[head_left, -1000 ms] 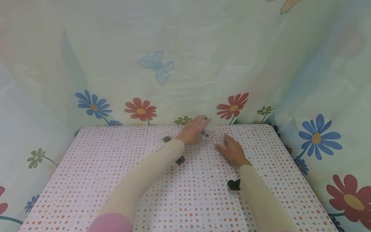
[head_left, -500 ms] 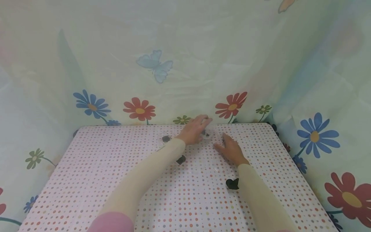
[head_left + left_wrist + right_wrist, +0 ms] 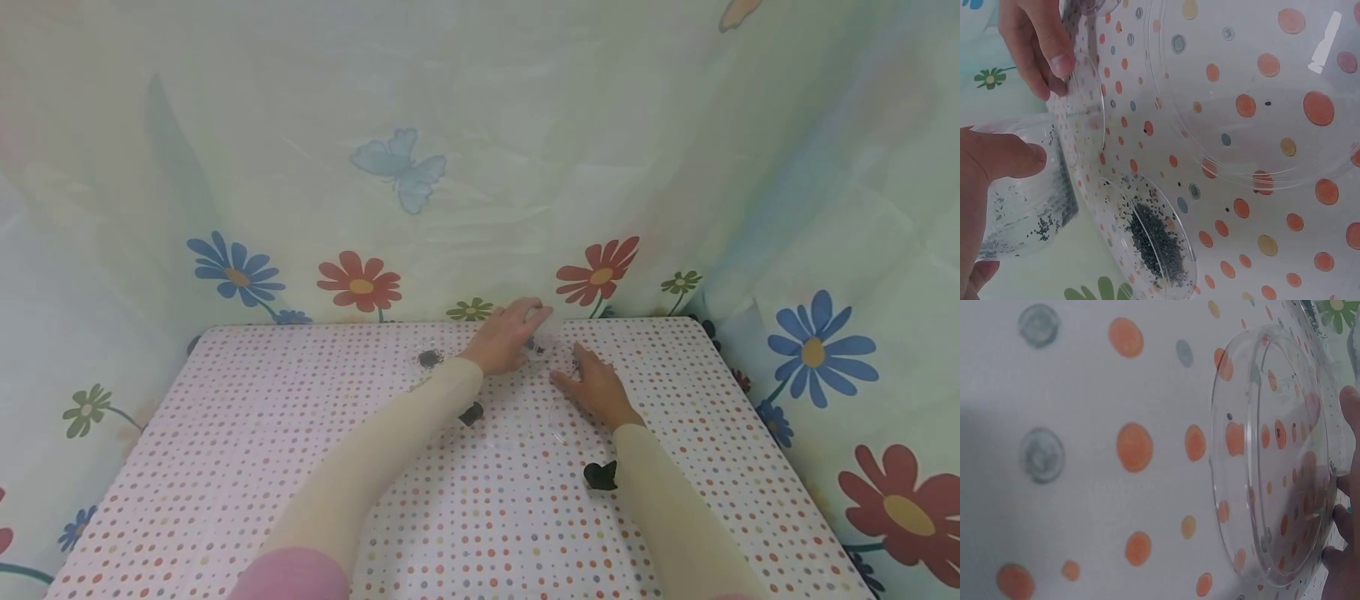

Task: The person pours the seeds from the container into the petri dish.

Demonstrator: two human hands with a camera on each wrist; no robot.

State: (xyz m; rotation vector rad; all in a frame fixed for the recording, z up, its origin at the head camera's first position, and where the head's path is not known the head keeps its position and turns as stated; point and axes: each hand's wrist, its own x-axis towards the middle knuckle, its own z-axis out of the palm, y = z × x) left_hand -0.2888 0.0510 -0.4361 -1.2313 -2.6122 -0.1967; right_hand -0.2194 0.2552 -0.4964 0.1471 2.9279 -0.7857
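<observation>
In the left wrist view, my left hand (image 3: 991, 175) grips a clear plastic container (image 3: 1029, 206) with small dark grains inside, its thumb against the wall. The head view shows this hand (image 3: 502, 337) near the table's back edge, hiding most of the container. My right hand (image 3: 594, 387) lies to its right, thumb and forefinger spread. Its fingertips are at the rim of a clear round dish (image 3: 1102, 115); whether they touch is unclear. A clear dish (image 3: 1188, 262) with a heap of dark grains (image 3: 1157, 240) stands nearby.
A larger clear round dish (image 3: 1163, 94) lies on the dotted tabletop (image 3: 225, 467), nearer to me. Stray dark specks dot the surface. Black pieces (image 3: 471, 413) sit by both sleeves. A flowered curtain (image 3: 480, 167) hangs behind the table.
Both hands stay almost in place, the left one shifting very slightly right. The head view has turned a little.
</observation>
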